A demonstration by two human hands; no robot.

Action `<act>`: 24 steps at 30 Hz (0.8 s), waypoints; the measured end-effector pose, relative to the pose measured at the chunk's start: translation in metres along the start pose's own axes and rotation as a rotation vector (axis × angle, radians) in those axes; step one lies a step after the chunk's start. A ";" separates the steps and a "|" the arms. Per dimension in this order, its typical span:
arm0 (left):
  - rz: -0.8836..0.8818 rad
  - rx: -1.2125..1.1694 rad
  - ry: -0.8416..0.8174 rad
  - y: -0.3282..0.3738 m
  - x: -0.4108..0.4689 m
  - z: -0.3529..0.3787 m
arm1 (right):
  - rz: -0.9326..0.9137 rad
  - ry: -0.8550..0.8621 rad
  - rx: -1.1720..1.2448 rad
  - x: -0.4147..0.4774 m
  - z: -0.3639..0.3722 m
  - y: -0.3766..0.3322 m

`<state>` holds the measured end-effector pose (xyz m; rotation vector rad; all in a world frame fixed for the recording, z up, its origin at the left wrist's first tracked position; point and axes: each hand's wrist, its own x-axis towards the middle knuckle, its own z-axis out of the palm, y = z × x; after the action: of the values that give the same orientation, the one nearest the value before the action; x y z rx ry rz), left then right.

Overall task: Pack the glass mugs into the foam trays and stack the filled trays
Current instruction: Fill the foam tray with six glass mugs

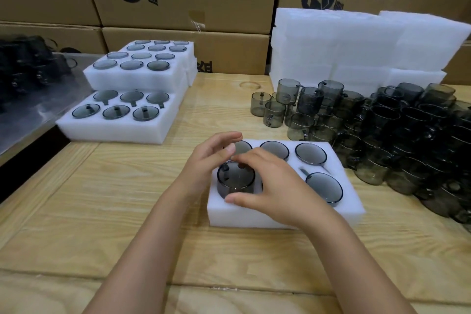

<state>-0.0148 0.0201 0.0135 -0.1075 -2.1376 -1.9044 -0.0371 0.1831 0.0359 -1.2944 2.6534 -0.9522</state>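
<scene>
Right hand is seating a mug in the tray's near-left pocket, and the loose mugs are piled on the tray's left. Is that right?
Not quite. The head view shows the loose mugs piled to the right of the tray, not the left. The rest holds: the right hand holds a mug at the near-left pocket.

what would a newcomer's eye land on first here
Both hands meet at the centre: the right hand grips a smoky glass mug at the near-left pocket of a white foam tray, with the left hand beside it. To the right, a big pile of loose dark mugs crowds the wooden table. At the left, filled trays stand stacked in steps.
</scene>
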 end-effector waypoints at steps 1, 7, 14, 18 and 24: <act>0.004 0.013 -0.002 0.001 0.000 0.002 | -0.002 -0.007 -0.027 0.000 0.000 0.001; -0.064 0.167 0.307 0.015 0.008 0.017 | 0.091 0.168 0.102 0.010 -0.003 0.004; -0.380 0.747 0.311 0.009 0.015 0.028 | 0.411 -0.021 -0.401 0.042 0.024 0.002; -0.493 0.998 0.239 0.003 0.015 0.029 | 0.443 -0.058 -0.506 0.042 0.029 0.003; -0.431 0.873 0.305 0.002 0.012 0.031 | 0.437 -0.012 -0.414 0.037 0.026 -0.001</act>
<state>-0.0310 0.0494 0.0160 0.8055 -2.6704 -0.8815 -0.0532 0.1429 0.0236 -0.6903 3.0342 -0.3513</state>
